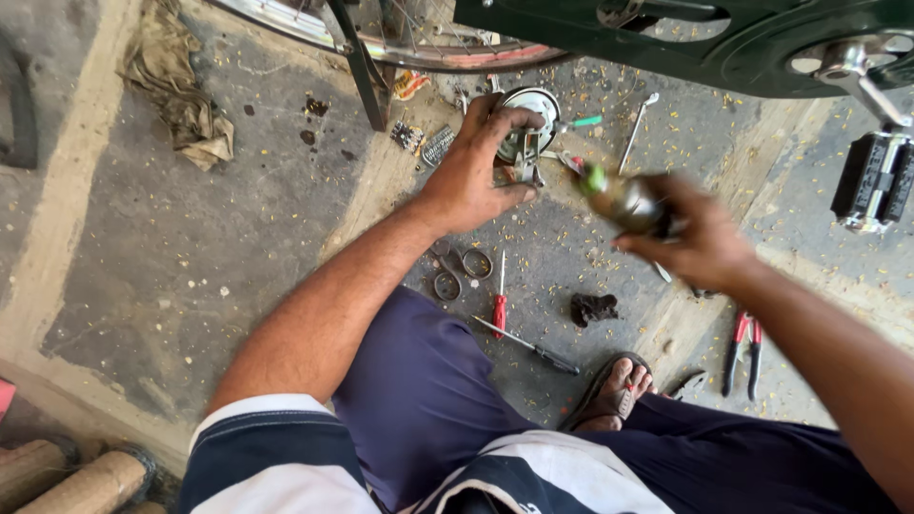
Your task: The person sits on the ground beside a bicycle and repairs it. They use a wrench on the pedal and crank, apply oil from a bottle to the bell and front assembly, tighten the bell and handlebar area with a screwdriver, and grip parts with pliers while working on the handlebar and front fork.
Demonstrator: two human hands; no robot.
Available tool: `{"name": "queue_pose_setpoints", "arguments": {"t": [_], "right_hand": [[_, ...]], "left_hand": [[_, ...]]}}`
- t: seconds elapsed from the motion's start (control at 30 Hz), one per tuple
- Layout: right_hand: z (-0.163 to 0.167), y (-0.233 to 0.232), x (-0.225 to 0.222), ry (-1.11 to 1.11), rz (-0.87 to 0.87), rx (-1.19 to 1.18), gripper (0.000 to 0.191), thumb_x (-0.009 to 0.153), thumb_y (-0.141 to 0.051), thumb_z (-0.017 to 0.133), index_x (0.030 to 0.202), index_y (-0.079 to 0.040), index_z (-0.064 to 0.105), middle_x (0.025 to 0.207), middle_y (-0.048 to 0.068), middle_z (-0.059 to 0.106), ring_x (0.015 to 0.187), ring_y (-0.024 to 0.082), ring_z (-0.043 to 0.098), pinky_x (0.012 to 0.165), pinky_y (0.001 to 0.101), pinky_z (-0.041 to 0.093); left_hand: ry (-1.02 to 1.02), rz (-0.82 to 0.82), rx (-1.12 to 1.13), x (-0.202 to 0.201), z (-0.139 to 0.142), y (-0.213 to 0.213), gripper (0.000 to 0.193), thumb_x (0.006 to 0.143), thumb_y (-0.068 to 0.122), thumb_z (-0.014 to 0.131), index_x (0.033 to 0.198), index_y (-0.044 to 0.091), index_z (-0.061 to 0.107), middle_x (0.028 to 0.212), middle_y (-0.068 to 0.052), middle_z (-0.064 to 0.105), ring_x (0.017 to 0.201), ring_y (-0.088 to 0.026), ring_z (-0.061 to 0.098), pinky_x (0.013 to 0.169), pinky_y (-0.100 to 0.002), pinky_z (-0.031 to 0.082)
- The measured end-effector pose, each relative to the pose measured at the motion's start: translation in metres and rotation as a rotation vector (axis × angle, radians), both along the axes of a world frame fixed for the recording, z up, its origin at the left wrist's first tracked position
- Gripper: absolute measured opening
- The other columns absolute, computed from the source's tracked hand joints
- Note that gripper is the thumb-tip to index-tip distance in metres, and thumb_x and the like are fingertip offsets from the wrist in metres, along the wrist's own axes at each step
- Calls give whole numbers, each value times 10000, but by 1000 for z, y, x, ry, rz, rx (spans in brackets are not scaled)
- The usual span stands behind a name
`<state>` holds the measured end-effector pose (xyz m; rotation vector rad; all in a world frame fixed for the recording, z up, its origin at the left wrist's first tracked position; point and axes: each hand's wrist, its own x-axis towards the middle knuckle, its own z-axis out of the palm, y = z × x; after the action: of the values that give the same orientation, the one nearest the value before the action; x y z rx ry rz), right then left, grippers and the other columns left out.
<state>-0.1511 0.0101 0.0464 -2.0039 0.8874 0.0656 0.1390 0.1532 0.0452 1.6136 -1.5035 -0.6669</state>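
Left hand (pixel 473 171) clamps the metal hub part (pixel 526 143) on the floor (pixel 190 247); hold it steady. Right hand (pixel 700 243) grips a blurred oil bottle (pixel 626 197); bring its tip close.

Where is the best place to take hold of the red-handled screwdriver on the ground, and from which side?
Probably the red handle, taken from above with the hand. The screwdriver lies flat on the concrete floor, its thin shaft pointing away towards two metal rings; the handle is the thicker end, nearest the person, with bare floor on both sides.
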Motion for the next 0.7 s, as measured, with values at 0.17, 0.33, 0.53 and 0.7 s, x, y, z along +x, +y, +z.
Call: {"name": "queue_pose_setpoints", "arguments": {"t": [0.17,0.33,0.53,0.7], "right_hand": [[105,-4,-6,-412,216,-826,673,783,-316,919,1270,60,646,1055,216,678,915,325,703,759,417,603],[132,9,11,-335,296,-1049,518,815,-276,944,1214,-15,740,1011,146,698,843,268,699,729,368,586],[127,18,21,-313,341,-1089,506,722,-282,936,1129,-43,753,983,137,701,816,256,670,678,378,561],[127,20,19,-327,343,-1102,509,732,-272,939,1149,-55,745,1000,129,689,809,259,655,668,380,549]], "left_hand": [[57,36,79,-5,-3,-5,794,730,59,923,1389,182,497,1405,-170,367,1346,-353,505,958,-319,573],[68,-8,85,-8,-6,-6,751,752,27,866,1383,188,490,1410,-144,376,1322,-307,556,873,-304,618],[41,-48,84,-10,-8,-4,726,750,22,862,1357,189,500,1435,-150,353,1320,-322,547,857,-313,611],[-17,-79,38,-10,-8,-4,752,745,39,875,1375,198,494,1440,-150,354,1332,-344,539,976,-340,608]]}}
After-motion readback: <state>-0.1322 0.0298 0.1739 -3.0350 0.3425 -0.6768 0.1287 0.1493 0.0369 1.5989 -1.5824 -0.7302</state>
